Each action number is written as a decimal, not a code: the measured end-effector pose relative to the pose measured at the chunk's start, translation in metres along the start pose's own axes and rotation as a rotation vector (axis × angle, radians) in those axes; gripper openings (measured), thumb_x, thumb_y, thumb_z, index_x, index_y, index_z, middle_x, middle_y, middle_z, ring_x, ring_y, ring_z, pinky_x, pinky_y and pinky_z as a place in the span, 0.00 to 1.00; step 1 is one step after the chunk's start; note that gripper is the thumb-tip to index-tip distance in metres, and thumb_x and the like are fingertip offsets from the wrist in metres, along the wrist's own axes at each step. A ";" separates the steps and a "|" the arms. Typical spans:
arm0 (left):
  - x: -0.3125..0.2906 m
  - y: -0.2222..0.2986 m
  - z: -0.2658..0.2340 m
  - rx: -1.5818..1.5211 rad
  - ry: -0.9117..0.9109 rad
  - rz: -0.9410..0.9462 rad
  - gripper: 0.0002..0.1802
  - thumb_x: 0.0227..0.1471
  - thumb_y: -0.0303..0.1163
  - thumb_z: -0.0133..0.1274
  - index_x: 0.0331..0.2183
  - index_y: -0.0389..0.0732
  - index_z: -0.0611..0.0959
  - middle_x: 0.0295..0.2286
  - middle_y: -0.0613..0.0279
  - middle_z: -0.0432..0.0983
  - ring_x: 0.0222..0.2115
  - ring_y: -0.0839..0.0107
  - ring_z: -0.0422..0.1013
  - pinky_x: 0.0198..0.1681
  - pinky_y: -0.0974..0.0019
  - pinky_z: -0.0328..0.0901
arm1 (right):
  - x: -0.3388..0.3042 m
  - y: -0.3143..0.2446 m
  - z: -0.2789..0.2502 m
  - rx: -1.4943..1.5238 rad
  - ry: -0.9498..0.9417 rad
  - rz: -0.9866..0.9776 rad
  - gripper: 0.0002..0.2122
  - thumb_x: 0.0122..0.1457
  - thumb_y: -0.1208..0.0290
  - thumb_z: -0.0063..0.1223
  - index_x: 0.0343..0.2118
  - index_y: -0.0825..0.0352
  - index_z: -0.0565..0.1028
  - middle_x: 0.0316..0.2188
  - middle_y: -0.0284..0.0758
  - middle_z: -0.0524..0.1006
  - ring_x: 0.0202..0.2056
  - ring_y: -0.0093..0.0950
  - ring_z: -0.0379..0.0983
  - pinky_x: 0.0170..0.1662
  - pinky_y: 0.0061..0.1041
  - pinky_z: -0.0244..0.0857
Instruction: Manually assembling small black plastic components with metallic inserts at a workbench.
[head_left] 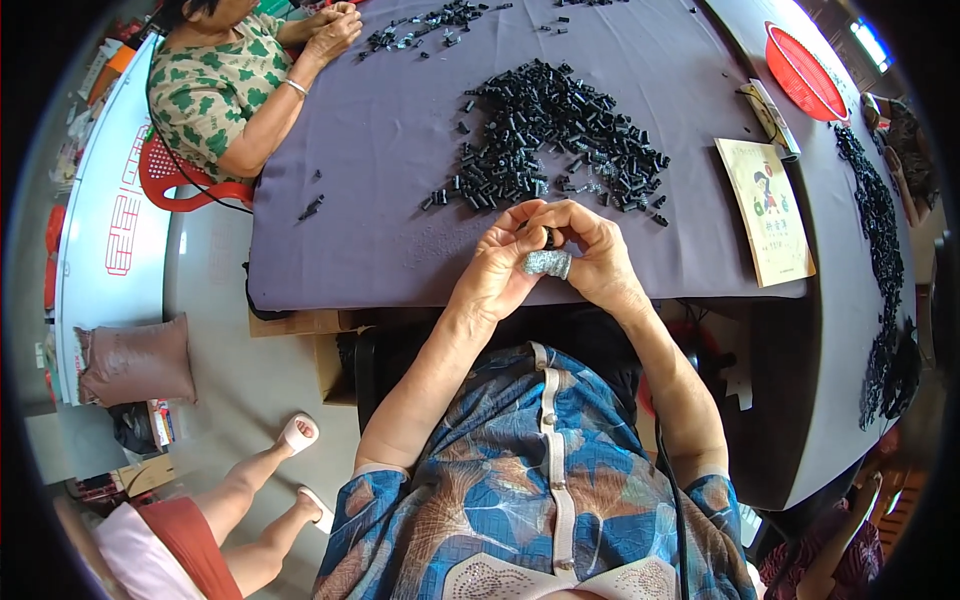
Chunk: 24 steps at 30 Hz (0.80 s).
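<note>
Both hands meet over the near edge of a grey-clothed table [380, 225]. My left hand [500, 268] and my right hand [598, 262] are closed, fingertips together, pinching a small black piece [550, 238] between them. Fingers cover most of that piece. Below it is a grey speckled sleeve [547, 263], at the tip of my right thumb; whether it is worn or held I cannot tell. Just beyond my hands spreads a heap of small black cylindrical parts [545, 125], with some clear or greyish bits among them.
A yellowish booklet [765, 212] lies right of the heap, with a red basket [806, 72] farther back. More black parts [875, 260] line the right-hand table. Another person [225, 90] works at the far left on a red chair [180, 180]. A brown sack [137, 360] stands left.
</note>
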<state>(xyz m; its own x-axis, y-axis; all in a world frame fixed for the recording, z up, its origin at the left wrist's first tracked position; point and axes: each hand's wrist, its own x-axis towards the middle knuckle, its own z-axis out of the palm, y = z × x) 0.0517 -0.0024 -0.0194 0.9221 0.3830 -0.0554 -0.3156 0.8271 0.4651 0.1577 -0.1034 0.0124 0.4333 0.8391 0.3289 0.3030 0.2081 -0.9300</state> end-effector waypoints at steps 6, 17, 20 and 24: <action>-0.012 0.022 0.005 0.124 0.073 -0.004 0.19 0.50 0.22 0.56 0.45 0.39 0.74 0.29 0.61 0.77 0.31 0.74 0.73 0.32 0.74 0.67 | -0.005 0.000 -0.004 0.097 0.016 0.137 0.25 0.44 0.79 0.65 0.48 0.66 0.71 0.39 0.30 0.77 0.27 0.15 0.67 0.33 0.17 0.65; -0.159 0.193 -0.022 1.162 0.569 -0.062 0.03 0.50 0.25 0.56 0.30 0.38 0.79 0.21 0.68 0.74 0.17 0.82 0.69 0.19 0.78 0.65 | -0.003 0.025 -0.017 0.012 0.122 0.094 0.08 0.55 0.85 0.52 0.38 0.70 0.76 0.33 0.26 0.77 0.36 0.14 0.70 0.43 0.14 0.63; -0.203 0.204 -0.066 1.422 0.744 -0.269 0.03 0.50 0.24 0.54 0.30 0.36 0.79 0.22 0.66 0.74 0.18 0.81 0.70 0.20 0.76 0.66 | 0.000 0.028 -0.016 -0.043 0.114 0.097 0.08 0.56 0.84 0.51 0.38 0.70 0.76 0.33 0.26 0.76 0.35 0.14 0.69 0.43 0.13 0.62; -0.228 0.185 -0.124 1.543 0.945 -0.440 0.06 0.46 0.21 0.51 0.30 0.31 0.80 0.21 0.57 0.76 0.18 0.71 0.73 0.18 0.69 0.67 | -0.002 0.025 -0.015 -0.061 0.127 0.087 0.08 0.55 0.84 0.51 0.38 0.70 0.76 0.32 0.26 0.76 0.35 0.14 0.69 0.42 0.13 0.61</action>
<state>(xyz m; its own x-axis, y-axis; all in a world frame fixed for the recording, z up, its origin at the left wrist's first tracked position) -0.2445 0.1145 -0.0298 0.2857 0.7926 -0.5387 0.8372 0.0672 0.5428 0.1769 -0.1076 -0.0096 0.5627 0.7817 0.2690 0.3088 0.1031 -0.9455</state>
